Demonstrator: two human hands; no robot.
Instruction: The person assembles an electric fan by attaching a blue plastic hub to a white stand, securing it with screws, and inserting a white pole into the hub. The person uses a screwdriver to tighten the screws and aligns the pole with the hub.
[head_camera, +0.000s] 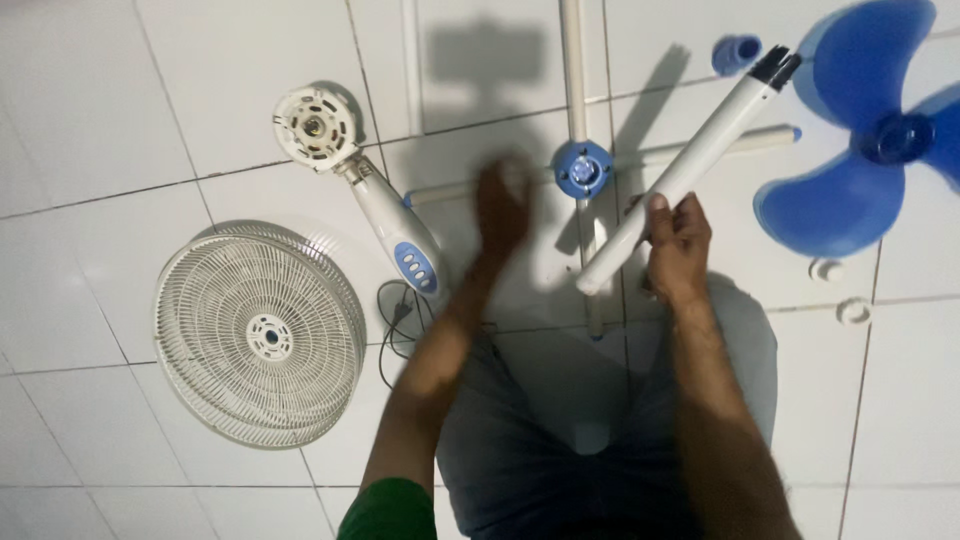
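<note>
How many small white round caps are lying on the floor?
2: one small white cap just below the blue fan blade, the other cap slightly lower right. More may be hidden.

The right hand (678, 245) grips a white pole (690, 165); the left hand (503, 205) (blurred) hovers beside the cross-shaped base (583, 168).

Glossy white floor tiles (120, 150), smooth white plastic pole (690, 165), translucent blue plastic fan blade (860, 120), ribbed plastic grille (260, 335)

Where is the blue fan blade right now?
The blue blade lies on the tiled floor at upper right, just past the white pole held in the right hand.
</note>
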